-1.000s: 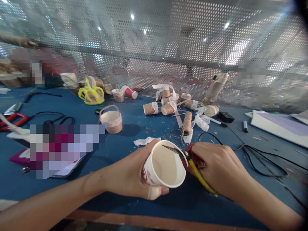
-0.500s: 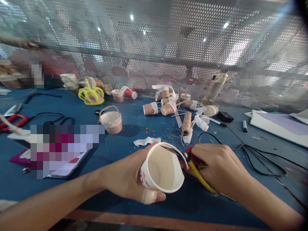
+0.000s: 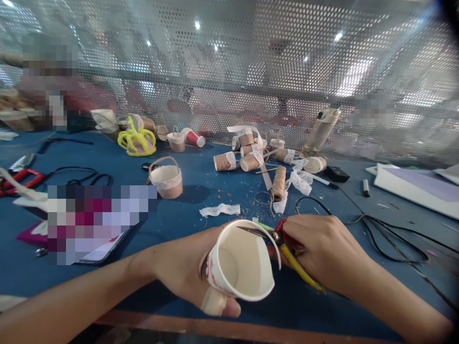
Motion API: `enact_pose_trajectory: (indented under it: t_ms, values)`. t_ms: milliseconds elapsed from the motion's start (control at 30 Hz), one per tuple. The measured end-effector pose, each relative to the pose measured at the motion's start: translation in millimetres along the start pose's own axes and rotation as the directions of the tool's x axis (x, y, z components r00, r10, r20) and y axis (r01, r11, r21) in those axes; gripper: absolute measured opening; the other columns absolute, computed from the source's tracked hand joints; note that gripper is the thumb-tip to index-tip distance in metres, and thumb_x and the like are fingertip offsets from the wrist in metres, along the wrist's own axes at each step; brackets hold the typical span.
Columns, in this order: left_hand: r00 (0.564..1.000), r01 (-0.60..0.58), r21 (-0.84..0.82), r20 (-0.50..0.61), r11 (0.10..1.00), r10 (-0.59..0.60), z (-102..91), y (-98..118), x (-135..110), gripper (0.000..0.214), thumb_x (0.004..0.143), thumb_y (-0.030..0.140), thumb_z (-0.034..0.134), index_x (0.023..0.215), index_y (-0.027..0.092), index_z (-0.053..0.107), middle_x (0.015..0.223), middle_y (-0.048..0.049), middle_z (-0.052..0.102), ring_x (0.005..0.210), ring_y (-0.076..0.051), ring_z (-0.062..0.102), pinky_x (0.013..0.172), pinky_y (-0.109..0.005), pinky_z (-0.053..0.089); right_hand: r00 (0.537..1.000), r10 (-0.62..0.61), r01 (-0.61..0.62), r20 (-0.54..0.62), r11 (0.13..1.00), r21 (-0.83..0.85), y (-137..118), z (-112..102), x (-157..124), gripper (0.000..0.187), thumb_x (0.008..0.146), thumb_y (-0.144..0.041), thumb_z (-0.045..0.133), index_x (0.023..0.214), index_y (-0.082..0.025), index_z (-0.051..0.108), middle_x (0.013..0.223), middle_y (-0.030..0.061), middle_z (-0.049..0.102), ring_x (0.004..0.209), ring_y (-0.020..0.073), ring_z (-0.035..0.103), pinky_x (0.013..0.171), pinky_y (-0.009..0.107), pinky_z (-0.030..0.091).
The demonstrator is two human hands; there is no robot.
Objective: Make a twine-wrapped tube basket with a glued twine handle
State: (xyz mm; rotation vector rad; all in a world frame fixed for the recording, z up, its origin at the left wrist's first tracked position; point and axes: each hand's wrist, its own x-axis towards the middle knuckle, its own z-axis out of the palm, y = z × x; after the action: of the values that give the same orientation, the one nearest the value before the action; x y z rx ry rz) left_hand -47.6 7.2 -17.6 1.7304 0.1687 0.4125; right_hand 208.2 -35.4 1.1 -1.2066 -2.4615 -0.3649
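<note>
My left hand (image 3: 182, 272) is wrapped round a white paper cup (image 3: 240, 263) with red print, its mouth turned toward me; a plaster is on the thumb. My right hand (image 3: 322, 253) grips scissors (image 3: 283, 243) with red and yellow handles. The blades reach over the cup's upper right rim, where a strip of the rim curls away from the wall. Both hands hover just above the blue table (image 3: 172, 224) near its front edge.
A small twine-wrapped cup basket (image 3: 165, 179) stands mid-table. Twine-wrapped cups, a twine spool (image 3: 278, 183) and paper scraps lie behind. A yellow crown shape (image 3: 136, 140), red pliers (image 3: 21, 177), black cables (image 3: 387, 234), a phone (image 3: 96, 248) and a perforated metal screen (image 3: 229, 71) surround them.
The cup has been turned and lowered slightly toward me in my left hand. The scissors stay at its rim, and the cut strip curls out further.
</note>
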Motion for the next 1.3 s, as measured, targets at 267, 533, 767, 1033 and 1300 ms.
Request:
enact_pose_trajectory:
  t_ms: [267, 533, 767, 1033, 1300]
  values:
    - [0.989, 0.081, -0.135, -0.109, 0.988, -0.096, -1.0, 7.3, 4.3, 0.076, 0.064, 0.022, 0.09, 0.128, 0.021, 0.05, 0.109, -0.0062, 0.065, 0.096, -0.02, 0.064, 0.083, -0.029, 0.055, 0.996, 0.083, -0.083, -0.041, 0.997, 0.005, -0.5, 2.1, -1.4, 0.044, 0.094, -0.037, 0.048, 0.054, -0.019, 0.047, 0.049, -0.0025, 0.05, 0.043, 0.0102, 0.04, 0.049, 0.028, 0.024]
    - [0.921, 0.093, 0.188, -0.39, 0.978, -0.013, 10.4, 2.6, 0.7, 0.063, 0.076, 0.019, 0.079, 0.129, 0.019, 0.044, 0.112, -0.0066, 0.064, 0.096, -0.018, 0.064, 0.083, -0.028, 0.055, 0.981, 0.192, -0.192, -0.003, 0.981, -0.033, 1.2, 6.1, -4.1, 0.039, 0.09, -0.039, 0.053, 0.057, -0.02, 0.046, 0.051, -0.0019, 0.051, 0.046, 0.0115, 0.04, 0.051, 0.028, 0.021]
    - [0.963, 0.045, 0.216, -0.27, 0.975, 0.015, 4.8, 6.3, -2.1, 0.07, 0.074, 0.018, 0.076, 0.134, 0.02, 0.042, 0.112, -0.0071, 0.065, 0.094, -0.019, 0.065, 0.077, -0.024, 0.056, 0.995, 0.102, -0.101, -0.02, 0.994, 0.038, 2.4, 4.5, -6.1, 0.046, 0.093, -0.047, 0.057, 0.058, -0.019, 0.047, 0.053, -0.0037, 0.047, 0.047, 0.0104, 0.038, 0.052, 0.029, 0.023]
    - [0.986, -0.061, 0.092, -0.146, 0.994, 0.074, 4.0, 9.6, 2.5, 0.061, 0.074, 0.009, 0.072, 0.129, 0.02, 0.048, 0.115, -0.0077, 0.066, 0.097, -0.018, 0.066, 0.086, -0.025, 0.056, 0.997, 0.082, -0.082, -0.003, 0.997, 0.0, 1.0, 1.5, -5.1, 0.048, 0.095, -0.05, 0.053, 0.059, -0.018, 0.053, 0.054, -0.0018, 0.052, 0.048, 0.0118, 0.046, 0.052, 0.03, 0.023]
    - [0.987, -0.075, 0.131, -0.129, 0.989, 0.092, 0.8, 3.8, 1.1, 0.069, 0.071, 0.013, 0.075, 0.133, 0.021, 0.045, 0.099, -0.0032, 0.065, 0.077, -0.013, 0.06, 0.076, -0.021, 0.054, 0.998, 0.06, -0.061, 0.009, 0.998, 0.016, 0.1, -0.6, -4.4, 0.049, 0.096, -0.05, 0.052, 0.059, -0.018, 0.054, 0.053, -0.0016, 0.052, 0.048, 0.0117, 0.046, 0.052, 0.03, 0.024]
